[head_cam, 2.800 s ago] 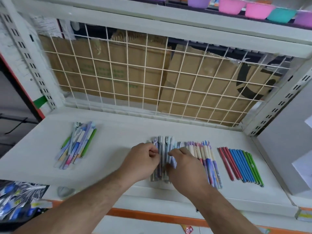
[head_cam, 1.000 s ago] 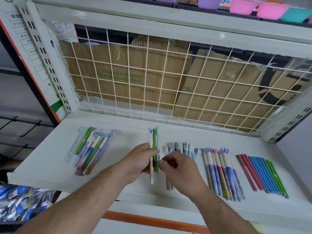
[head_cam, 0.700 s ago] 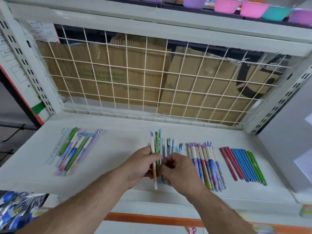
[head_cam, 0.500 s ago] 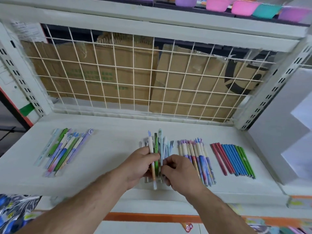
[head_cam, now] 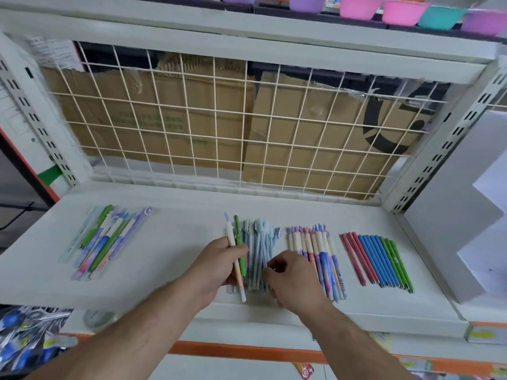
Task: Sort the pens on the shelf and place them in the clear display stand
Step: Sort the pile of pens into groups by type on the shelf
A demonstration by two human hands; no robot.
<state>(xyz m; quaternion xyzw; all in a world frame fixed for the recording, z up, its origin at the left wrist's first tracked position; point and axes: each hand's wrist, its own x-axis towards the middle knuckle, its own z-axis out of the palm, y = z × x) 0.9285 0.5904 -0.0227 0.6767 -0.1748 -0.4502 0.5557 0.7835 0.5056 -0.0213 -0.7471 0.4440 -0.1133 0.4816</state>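
Left hand [head_cam: 219, 266] grips a white pen [head_cam: 230, 234] and a green pen [head_cam: 237, 229] over the shelf [head_cam: 178, 242], mid-lengths hidden by fingers. Right hand [head_cam: 295, 278], fingers curled, covers near end of pale-blue pen pile [head_cam: 260, 242]; whether it pinches one can't be told. Mixed pile [head_cam: 104, 239] at left is blurred.

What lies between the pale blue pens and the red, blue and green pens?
A row of cream-and-purple pens, flat on the shelf, in the head view.
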